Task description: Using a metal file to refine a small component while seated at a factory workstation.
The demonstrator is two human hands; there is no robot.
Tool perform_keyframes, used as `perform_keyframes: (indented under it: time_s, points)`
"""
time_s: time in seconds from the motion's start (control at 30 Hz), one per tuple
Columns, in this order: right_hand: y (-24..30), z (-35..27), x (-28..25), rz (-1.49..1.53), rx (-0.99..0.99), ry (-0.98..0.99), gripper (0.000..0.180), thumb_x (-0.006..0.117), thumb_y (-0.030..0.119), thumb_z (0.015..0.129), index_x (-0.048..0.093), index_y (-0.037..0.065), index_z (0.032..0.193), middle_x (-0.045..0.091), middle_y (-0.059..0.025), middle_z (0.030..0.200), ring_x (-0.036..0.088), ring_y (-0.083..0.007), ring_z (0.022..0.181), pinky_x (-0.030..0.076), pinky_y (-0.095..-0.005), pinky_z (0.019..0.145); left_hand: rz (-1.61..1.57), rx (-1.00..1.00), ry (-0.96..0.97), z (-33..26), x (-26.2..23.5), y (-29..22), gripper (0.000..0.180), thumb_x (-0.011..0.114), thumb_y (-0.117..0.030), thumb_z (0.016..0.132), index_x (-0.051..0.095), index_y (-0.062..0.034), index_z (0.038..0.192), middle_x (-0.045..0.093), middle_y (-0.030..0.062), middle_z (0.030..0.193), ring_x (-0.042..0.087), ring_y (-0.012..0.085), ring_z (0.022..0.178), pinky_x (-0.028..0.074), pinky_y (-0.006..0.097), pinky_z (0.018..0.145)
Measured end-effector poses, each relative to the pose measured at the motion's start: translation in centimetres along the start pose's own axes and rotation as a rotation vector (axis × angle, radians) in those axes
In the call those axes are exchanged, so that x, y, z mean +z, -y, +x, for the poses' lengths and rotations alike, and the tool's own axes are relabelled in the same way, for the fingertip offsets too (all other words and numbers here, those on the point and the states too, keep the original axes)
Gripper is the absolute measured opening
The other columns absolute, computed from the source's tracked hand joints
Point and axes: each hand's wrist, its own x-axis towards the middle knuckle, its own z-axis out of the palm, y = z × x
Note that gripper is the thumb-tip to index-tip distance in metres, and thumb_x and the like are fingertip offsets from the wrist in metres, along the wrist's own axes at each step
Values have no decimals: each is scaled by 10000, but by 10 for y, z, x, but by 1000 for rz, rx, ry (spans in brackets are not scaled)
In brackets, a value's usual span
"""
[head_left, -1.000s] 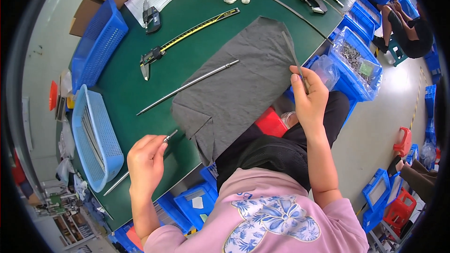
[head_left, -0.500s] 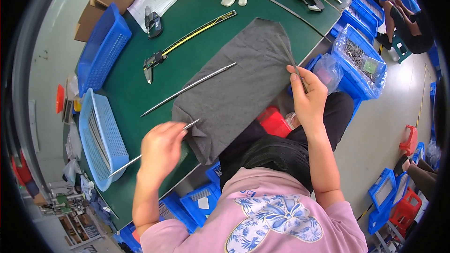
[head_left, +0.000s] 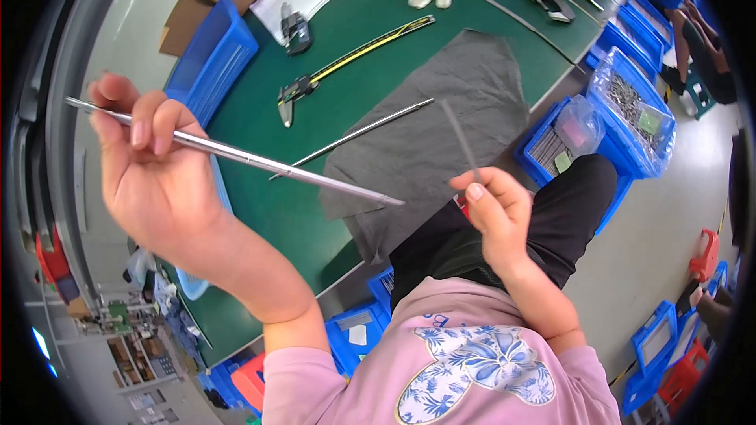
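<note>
The left hand has its fingers curled round a long, slender, shiny silver metal rod near one end, and the right hand pinches a thin, narrow, grey strip between thumb and forefinger. The rod is raised and slanting, its far end over a dark grey, creased cloth that lies on the green counter. I suppose the rod is gripped near its end so that most of its length stays free, and the strip is held low for a similar reason, with its longer part pointing away over the cloth. A second silver rod rests partly on this cloth, which perhaps protects its smooth surface; its lower-left end reaches past the cloth edge. The black digital caliper with a yellow scale lies apart, maybe to leave space. The raised rod looks straight and polished, with bright reflections, some narrow ring-like joints and a thinner far tip. The strip looks dull and slightly blurred, so its edges I cannot tell.
</note>
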Motion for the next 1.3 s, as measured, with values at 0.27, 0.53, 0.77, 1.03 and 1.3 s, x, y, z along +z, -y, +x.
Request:
perform_keyframes:
  time_s: [0.27, 0.53, 0.77, 1.03, 1.3]
  points:
    - [-4, -5, 11, 121, -21, 22, 214, 539, 157, 957, 598, -44, 912, 424, 62, 572, 277, -1, 437, 188, -204, 417, -231, -119, -387, 6, -48, 45, 178, 440, -152, 1011, 547, -18, 1060, 553, 69, 881, 393, 129, 568, 328, 249, 494]
    - [0, -5, 14, 61, -30, -48, 167, 623, 142, 932, 620, -16, 878, 587, 26, 705, 423, -6, 563, 311, -184, 494, -281, -153, -349, -8, -65, 49, 209, 409, -148, 1021, 542, -1, 1089, 539, 83, 938, 444, 151, 657, 390, 271, 572]
    - [17, -9, 11, 15, -156, -140, 112, 650, 84, 912, 614, -12, 867, 557, 55, 695, 433, 7, 596, 332, -169, 518, 110, -139, -248, -42, -86, 42, 285, 374, -164, 1029, 525, 27, 1177, 574, 112, 1057, 551, 216, 934, 496, 334, 830]
    - [25, -9, 1, -126, -254, -181, 96, 653, 75, 905, 612, -4, 869, 540, 60, 670, 422, 5, 580, 326, -169, 511, 518, -370, -276, -86, -101, 24, 375, 416, -262, 1018, 503, 8, 1264, 586, 52, 1041, 536, 122, 804, 444, 244, 658]
    - [6, 30, -30, -163, -9, -261, 185, 607, 161, 943, 606, -13, 884, 563, 39, 726, 504, -9, 630, 462, -185, 537, 693, -975, -405, -119, -100, 18, 455, 475, -318, 962, 516, 43, 1236, 571, 68, 1007, 527, 115, 658, 392, 229, 469]
